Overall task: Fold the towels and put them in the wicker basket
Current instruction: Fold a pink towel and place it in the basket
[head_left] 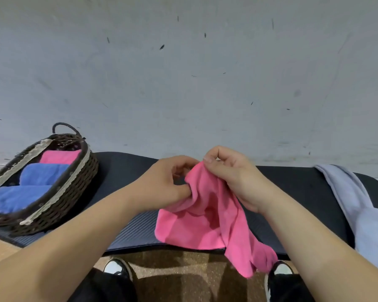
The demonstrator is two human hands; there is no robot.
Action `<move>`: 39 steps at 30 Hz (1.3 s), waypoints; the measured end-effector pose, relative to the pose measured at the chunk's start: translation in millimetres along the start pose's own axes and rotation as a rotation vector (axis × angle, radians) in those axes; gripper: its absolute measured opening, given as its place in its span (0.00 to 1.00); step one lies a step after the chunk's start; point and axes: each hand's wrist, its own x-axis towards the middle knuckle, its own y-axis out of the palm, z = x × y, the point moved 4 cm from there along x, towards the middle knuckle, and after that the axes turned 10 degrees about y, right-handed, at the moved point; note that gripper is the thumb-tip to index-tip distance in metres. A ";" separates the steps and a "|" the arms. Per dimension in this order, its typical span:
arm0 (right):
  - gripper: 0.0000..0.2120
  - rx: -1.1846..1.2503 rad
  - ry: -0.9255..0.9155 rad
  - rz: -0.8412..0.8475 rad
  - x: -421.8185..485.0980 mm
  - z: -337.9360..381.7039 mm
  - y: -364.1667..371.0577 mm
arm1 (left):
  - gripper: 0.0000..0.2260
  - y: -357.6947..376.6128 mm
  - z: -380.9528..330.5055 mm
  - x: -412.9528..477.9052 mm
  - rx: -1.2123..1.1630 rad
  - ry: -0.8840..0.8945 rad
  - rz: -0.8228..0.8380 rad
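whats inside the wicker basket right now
Three folded towels lie inside the wicker basket: near blue towel, middle blue towel, far pink towel. Whatever lies beneath them is covered.

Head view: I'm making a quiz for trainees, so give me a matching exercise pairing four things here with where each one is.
Things:
1. loose pink towel
2. blue towels
3. grey towel
4. wicker basket

Places:
A. standing on the black mat's left end
B. pinched by the left hand and right hand
C. folded inside the basket
D. draped over the mat's right end

Pairs: 1-B; 2-C; 3-D; 4-A
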 end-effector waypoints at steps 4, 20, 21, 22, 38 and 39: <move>0.09 -0.399 -0.178 -0.245 0.6 -1.4 -19.3 | 0.06 -1.0 2.6 -1.9 0.037 -0.067 -0.057; 0.12 -0.528 0.372 -0.159 -29.1 -55.3 -36.5 | 0.03 -69.3 -9.6 -39.8 0.228 0.057 -0.628; 0.11 -0.406 0.379 -0.185 -31.8 -53.9 -37.0 | 0.03 -73.3 -5.2 -44.0 0.264 0.037 -0.640; 0.11 -0.303 0.361 -0.227 -33.9 -50.6 -38.3 | 0.03 -77.2 0.5 -48.3 0.291 0.009 -0.645; 0.12 -0.802 0.165 -0.611 -18.8 -15.6 -71.6 | 0.25 -105.2 78.7 -52.1 0.834 -0.164 -0.172; 0.11 -0.837 0.188 -0.627 -8.9 -21.9 -77.1 | 0.24 -104.6 86.6 -43.8 0.880 -0.167 -0.134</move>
